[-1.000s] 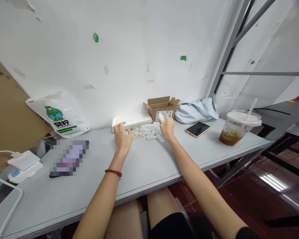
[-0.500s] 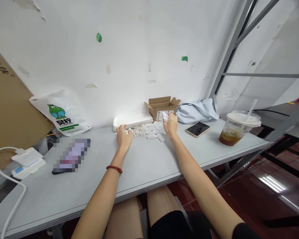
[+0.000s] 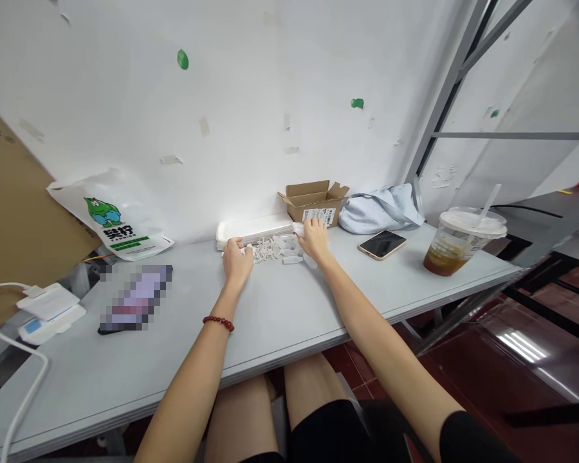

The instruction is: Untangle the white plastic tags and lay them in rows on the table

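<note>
My left hand [image 3: 237, 262] rests on the grey table [image 3: 280, 321] with its fingers curled, at the left end of a small heap of white cords [image 3: 269, 249]. Whatever lies between its thumb and fingers is mostly hidden. Beside the cords, my right hand [image 3: 314, 241] is closed on a small translucent white piece [image 3: 298, 229], part of which shows at the fingertips. Several similar pieces [image 3: 292, 260] lie loose under and next to this hand. Directly behind the heap is a flat white stack [image 3: 255, 228].
An open cardboard box [image 3: 313, 199] and a pale blue cloth bundle [image 3: 381, 209] stand against the wall. Rightward are a phone [image 3: 382, 245] and a drink cup [image 3: 463, 241] with a straw. To the left are a plastic bag [image 3: 110, 215], a blurred-out flat object [image 3: 137, 299] and a corded white device [image 3: 51, 312].
My right hand has moved left and slightly down from in front of the cardboard box toward the cords, still holding white material. My left hand stays near the cords. The view has shifted slightly.
</note>
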{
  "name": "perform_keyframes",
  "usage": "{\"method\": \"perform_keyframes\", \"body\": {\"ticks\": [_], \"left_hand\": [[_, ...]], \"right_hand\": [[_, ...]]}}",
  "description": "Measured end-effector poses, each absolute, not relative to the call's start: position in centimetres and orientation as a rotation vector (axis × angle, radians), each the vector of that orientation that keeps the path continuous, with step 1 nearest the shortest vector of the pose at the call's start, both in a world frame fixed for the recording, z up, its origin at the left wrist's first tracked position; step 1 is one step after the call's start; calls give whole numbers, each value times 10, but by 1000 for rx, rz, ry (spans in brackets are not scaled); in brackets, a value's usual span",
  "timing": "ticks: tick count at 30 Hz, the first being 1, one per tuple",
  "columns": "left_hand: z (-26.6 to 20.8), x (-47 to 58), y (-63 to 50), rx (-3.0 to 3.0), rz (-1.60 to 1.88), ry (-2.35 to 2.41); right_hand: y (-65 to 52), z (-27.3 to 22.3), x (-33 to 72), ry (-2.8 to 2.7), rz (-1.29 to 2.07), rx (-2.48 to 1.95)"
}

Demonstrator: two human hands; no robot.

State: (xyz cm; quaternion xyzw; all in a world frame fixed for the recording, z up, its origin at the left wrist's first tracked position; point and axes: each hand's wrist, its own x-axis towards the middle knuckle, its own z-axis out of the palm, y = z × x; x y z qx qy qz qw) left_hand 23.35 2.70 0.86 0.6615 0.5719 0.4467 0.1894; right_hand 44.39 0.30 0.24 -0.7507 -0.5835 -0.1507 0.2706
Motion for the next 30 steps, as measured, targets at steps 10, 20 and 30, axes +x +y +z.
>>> {"method": "perform_keyframes", "body": {"ticks": [10, 20, 30], "left_hand": [[2, 235, 30, 1882, 1225, 1601], [7, 236, 23, 1901, 1165, 1592], [22, 209, 34, 1646, 1438, 1583]], "right_hand": [[2, -8, 442, -1597, -259, -2082], [-12, -3, 452, -1597, 13, -2024], [-10, 5, 432, -1344, -206, -1623]]}}
